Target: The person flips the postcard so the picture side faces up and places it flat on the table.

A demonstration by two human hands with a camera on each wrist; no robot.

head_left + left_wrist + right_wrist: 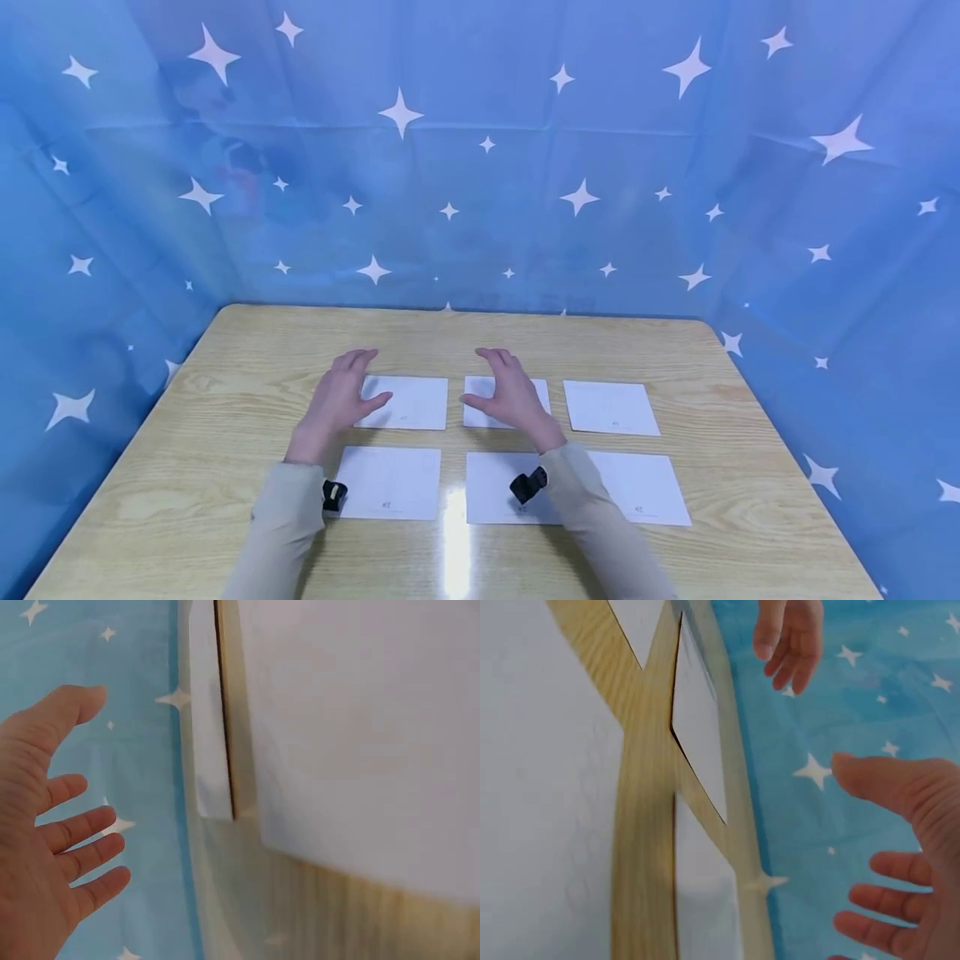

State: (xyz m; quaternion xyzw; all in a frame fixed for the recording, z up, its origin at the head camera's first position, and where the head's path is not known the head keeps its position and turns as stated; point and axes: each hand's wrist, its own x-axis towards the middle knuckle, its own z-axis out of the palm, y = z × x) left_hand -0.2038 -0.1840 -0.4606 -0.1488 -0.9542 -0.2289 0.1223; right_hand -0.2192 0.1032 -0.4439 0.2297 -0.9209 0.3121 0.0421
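Head | six white cards (412,402): long axes left-right, marks (387,504) nearside | left grip (340,400), right grip (514,397): loosely spread

From where I stand, the person's left forearm (281,533) and right forearm (603,529) stretch forward. The left hand (341,396) and right hand (512,396) hover well apart, thumbs (67,712) jutting inward toward each other, the other fingers (82,827) parted, loosely bent and pointing ahead.
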